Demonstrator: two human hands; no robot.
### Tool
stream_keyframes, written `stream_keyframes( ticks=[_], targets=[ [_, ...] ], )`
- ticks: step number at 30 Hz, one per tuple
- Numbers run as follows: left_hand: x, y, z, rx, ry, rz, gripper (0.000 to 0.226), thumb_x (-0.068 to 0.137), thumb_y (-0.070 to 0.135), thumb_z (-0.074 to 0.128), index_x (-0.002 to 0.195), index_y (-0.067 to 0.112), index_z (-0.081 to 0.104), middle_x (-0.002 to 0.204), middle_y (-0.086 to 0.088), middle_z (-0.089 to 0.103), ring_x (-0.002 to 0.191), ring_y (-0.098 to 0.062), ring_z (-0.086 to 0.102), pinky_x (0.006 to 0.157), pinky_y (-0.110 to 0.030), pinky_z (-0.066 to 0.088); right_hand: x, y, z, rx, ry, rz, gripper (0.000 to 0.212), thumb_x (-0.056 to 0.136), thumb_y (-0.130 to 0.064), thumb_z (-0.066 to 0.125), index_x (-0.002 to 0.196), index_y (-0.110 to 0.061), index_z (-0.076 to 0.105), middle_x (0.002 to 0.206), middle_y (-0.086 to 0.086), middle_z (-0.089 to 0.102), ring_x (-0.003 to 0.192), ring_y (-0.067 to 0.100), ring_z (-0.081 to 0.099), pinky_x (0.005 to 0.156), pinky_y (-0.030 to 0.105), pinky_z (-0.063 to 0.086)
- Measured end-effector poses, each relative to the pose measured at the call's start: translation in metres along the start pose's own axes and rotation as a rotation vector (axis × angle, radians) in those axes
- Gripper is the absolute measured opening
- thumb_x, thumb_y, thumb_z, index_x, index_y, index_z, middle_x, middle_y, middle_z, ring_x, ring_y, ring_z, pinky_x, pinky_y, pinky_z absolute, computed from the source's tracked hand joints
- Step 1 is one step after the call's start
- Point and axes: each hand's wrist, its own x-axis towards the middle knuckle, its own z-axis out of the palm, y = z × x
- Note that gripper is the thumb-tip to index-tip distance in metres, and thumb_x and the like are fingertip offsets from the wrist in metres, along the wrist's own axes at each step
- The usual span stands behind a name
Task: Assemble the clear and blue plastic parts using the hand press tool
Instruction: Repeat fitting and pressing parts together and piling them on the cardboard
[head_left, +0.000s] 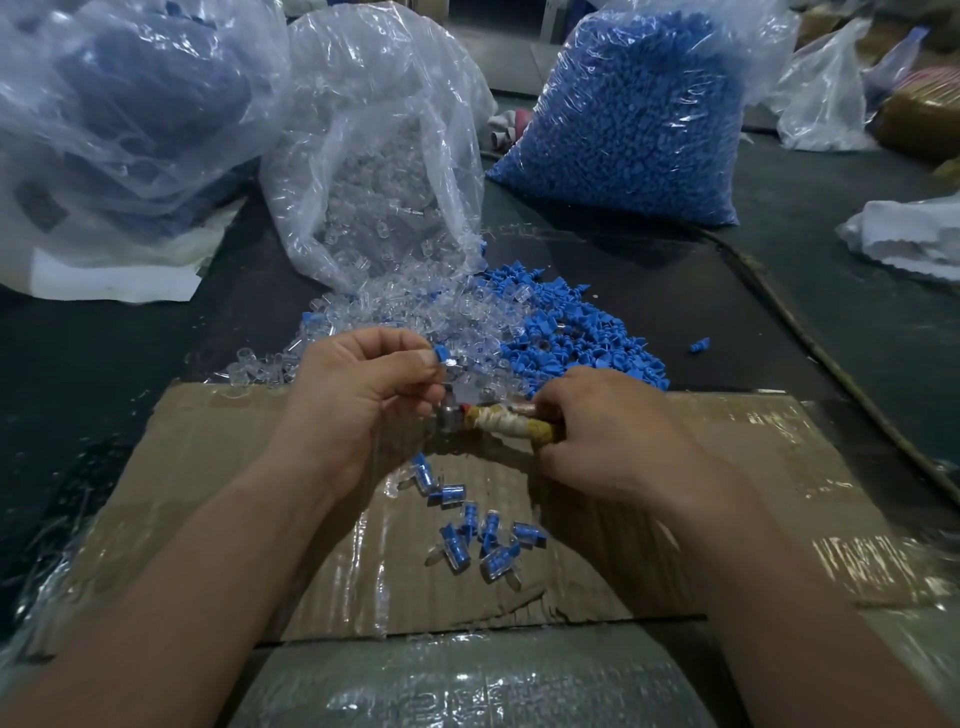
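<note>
My left hand pinches a small blue and clear part between thumb and fingers, just above the metal head of the hand press tool. My right hand grips the tool's tape-wrapped handles. A heap of loose clear parts and a heap of loose blue parts lie on the table just beyond my hands. Several joined blue-and-clear pieces lie on the cardboard sheet below the tool.
An open plastic bag of clear parts stands behind the heaps, a full bag of blue parts to its right, another large bag at far left. A cable runs along the right. One stray blue part lies apart.
</note>
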Motion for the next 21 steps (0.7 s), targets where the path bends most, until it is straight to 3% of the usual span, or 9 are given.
stream_keyframes(
  ticks=[4,10,15,21],
  targets=[
    [0.002,-0.002,-0.003,0.011,0.015,0.014,0.016,0.060,0.005,0.060,0.075,0.003,0.058,0.057,-0.005,0.065,0.048,-0.010,0.060,0.044,-0.017,0.049,0.002,0.002,0.006,0.018,0.049,0.023,0.015,0.079,-0.033,0.055,0.090,-0.026,0.048,0.086,-0.006,0.046,0.084,0.013,0.045,0.074,0.034,0.046],
    [0.005,-0.005,-0.006,0.039,0.032,0.084,0.018,0.060,0.007,0.060,0.077,0.004,0.058,0.059,-0.003,0.067,0.052,-0.011,0.063,0.048,-0.016,0.050,0.000,0.018,-0.002,0.088,0.181,0.042,0.017,0.080,-0.025,0.057,0.087,-0.026,0.041,0.086,-0.008,0.039,0.077,0.008,0.035,0.055,0.019,0.025],
    [0.004,-0.008,-0.003,0.074,0.033,0.151,0.008,0.072,-0.002,0.059,0.077,0.005,0.058,0.059,-0.002,0.066,0.054,-0.010,0.062,0.051,-0.016,0.050,-0.001,0.013,-0.001,0.302,0.292,0.072,0.022,0.085,-0.041,0.056,0.087,-0.027,0.039,0.076,-0.012,0.043,0.064,0.002,0.039,0.050,0.022,0.023],
    [0.000,-0.006,0.001,0.105,0.033,0.205,0.008,0.078,-0.004,0.056,0.079,0.004,0.058,0.062,-0.001,0.066,0.057,-0.009,0.062,0.054,-0.016,0.051,-0.002,-0.001,0.005,0.303,0.280,-0.058,0.026,0.085,-0.038,0.057,0.095,-0.025,0.037,0.091,-0.007,0.040,0.078,0.010,0.036,0.059,0.021,0.026]
  ],
)
